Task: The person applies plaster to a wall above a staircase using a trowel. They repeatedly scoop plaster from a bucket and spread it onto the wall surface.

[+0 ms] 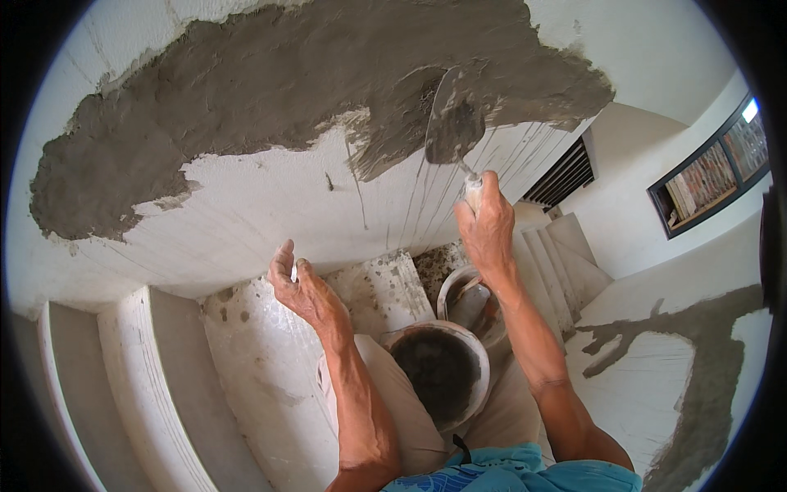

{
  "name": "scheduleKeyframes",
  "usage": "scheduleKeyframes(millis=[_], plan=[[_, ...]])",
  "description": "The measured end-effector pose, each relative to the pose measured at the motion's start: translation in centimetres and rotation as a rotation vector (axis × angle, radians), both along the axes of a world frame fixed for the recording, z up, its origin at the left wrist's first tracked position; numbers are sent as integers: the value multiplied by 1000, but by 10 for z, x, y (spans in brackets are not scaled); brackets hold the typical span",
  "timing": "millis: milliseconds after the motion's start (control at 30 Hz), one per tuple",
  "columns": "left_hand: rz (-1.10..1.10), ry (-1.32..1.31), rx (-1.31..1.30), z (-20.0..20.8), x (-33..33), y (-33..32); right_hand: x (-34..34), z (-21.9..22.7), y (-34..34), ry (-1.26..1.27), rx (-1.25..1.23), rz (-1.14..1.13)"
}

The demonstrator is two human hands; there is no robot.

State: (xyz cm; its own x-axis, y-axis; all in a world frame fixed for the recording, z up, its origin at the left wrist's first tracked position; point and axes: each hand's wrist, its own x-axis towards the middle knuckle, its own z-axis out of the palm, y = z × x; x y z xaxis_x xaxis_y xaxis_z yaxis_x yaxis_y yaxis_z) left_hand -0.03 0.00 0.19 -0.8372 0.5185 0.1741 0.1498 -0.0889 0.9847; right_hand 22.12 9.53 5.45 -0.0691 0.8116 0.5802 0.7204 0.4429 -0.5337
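Note:
My right hand (489, 225) is closed round the pale handle of a trowel (456, 123). Its mortar-smeared blade lies against or very close to the lower edge of a wide grey mortar patch (270, 74) on the white wall (270, 193). Held out below the patch, my left hand (305, 287) has its fingers apart and nothing in it. A bucket of wet grey mortar (434, 373) stands between my legs. Just beyond it is a second bucket (447, 287) with a tool inside that I cannot make out clearly.
Steps (135, 361) lie at the left, and more stairs (557, 266) at the right. The landing (262, 369) is spattered with mortar. Farther right are a dark slatted opening (566, 176), a window (709, 180) and another patched wall (713, 353).

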Motion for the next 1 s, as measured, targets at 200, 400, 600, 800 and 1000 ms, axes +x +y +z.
scheduleKeyframes(millis=[200, 400, 600, 800, 1000], plan=[[-3, -10, -1, 2, 3, 2, -10, -33, 14, -133, 66, -65], [-3, -7, 4, -1, -1, 1, -2, -43, -24, -195, -71, 20], [-5, 4, 4, 0, 0, 2, 2, 0, -2, 8, 45, -22], [-7, -16, -17, 1, 1, 3, -5, -4, 6, -145, 61, 7], [-1, -16, -17, -5, -1, 3, -1, -8, -14, -82, 3, 41]])
